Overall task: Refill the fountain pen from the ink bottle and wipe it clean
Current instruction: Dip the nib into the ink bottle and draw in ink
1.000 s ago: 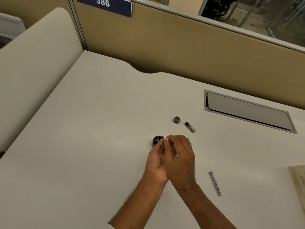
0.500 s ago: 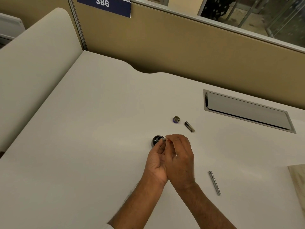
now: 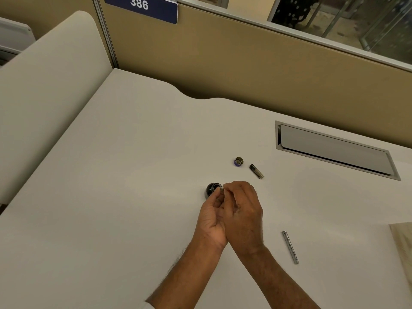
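Ink bottle uncapped, cap apart; left hand and right hand, grip tight on pen part.

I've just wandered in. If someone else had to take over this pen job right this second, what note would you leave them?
Hands: the left hand and right hand both pinch a small pale pen piece at the mouth of the ink bottle. It is too small to tell which part.
Things: the bottle cap lies off, beyond the bottle, with a dark pen piece beside it. A silver tube lies right of the hands, a cloth at the right edge.
Done: bottle opened, pen apart.
Left: finish filling, reassemble, wipe clean, probably with the cloth.
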`<state>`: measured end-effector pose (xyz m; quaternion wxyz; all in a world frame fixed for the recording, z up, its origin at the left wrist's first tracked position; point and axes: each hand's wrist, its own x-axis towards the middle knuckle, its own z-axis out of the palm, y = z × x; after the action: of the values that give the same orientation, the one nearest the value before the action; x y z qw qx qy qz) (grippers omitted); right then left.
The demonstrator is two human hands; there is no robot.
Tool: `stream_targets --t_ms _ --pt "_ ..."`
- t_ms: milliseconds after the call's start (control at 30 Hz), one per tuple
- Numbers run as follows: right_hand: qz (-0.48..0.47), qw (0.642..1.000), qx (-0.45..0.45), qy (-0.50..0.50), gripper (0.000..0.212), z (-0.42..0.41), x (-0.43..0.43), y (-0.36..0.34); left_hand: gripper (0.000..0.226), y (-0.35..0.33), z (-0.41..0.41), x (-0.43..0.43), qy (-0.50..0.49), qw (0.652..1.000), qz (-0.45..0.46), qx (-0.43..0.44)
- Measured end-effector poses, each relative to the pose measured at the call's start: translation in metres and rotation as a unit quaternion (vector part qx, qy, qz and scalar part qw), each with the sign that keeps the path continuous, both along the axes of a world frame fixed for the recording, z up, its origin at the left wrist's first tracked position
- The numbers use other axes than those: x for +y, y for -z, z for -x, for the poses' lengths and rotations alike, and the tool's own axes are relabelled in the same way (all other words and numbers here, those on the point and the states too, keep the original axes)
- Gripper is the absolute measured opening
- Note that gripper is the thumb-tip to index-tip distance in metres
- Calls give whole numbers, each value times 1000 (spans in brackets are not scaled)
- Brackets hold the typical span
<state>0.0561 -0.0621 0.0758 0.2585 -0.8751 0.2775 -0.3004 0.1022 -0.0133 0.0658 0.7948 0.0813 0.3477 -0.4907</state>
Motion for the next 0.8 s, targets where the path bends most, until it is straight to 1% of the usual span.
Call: stream_targets --t_ms 200,300,533,667,800 --pt "-8 1000 -8 0 15 -1 1 1 30 -2 0 -1 -3 1000 3 6" --pt "-5 1000 -8 -7 13 -1 0 -1 30 -1 0 -1 -2 1000 23 18" --pt "5 1000 -5 -5 20 -2 -1 1 35 3 0 -2 -20 998 50 34" --pt "6 1000 -1 -4 15 -2 -1 -1 34 2 0 -2 -8 999 34 31" --pt "13 1000 1 -7 19 -2 -2 1 40 2 0 -2 -12 999 25 19"
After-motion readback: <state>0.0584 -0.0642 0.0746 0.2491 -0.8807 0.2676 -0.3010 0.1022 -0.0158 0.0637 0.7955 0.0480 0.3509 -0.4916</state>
